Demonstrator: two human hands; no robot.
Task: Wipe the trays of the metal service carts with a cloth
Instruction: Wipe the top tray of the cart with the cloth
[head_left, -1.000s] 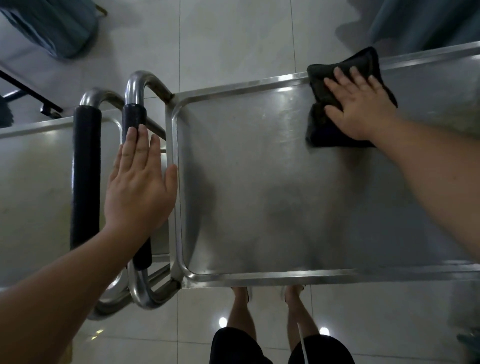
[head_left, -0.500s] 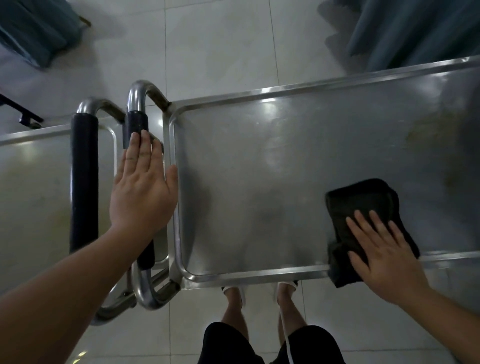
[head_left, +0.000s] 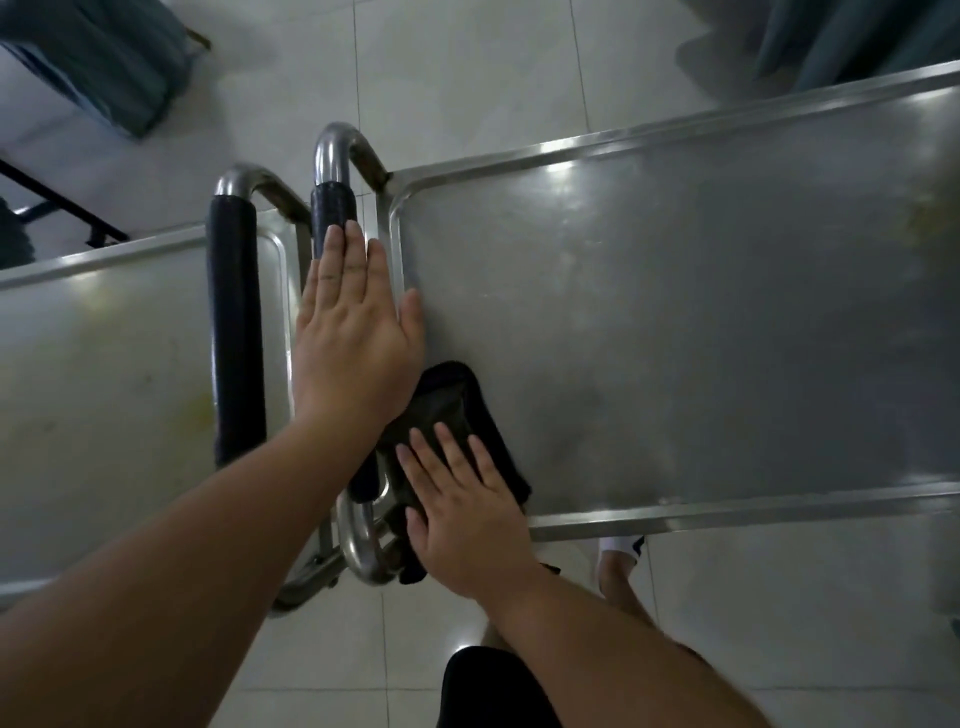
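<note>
Two metal service carts stand side by side. The right cart's steel tray (head_left: 675, 338) fills the middle and right of the view. A black cloth (head_left: 457, 410) lies at that tray's near left corner, partly over the rim. My right hand (head_left: 462, 509) presses flat on the cloth with straight fingers. My left hand (head_left: 353, 332) rests flat, fingers straight, on the right cart's black-padded handle (head_left: 332, 208) and the tray's left rim. The left cart's tray (head_left: 104, 374) lies at the left with its own padded handle (head_left: 234, 332).
Pale floor tiles (head_left: 467, 67) surround the carts. Blue-green fabric (head_left: 104, 57) hangs at the top left and more blue-green fabric (head_left: 831, 36) at the top right. A black frame (head_left: 62, 208) shows at the far left. My legs and a white shoe (head_left: 621, 548) are below the right tray.
My right hand has drawn the cloth from the tray's far edge to its near edge, then left into the near left corner. My left hand has stayed on the handle.
</note>
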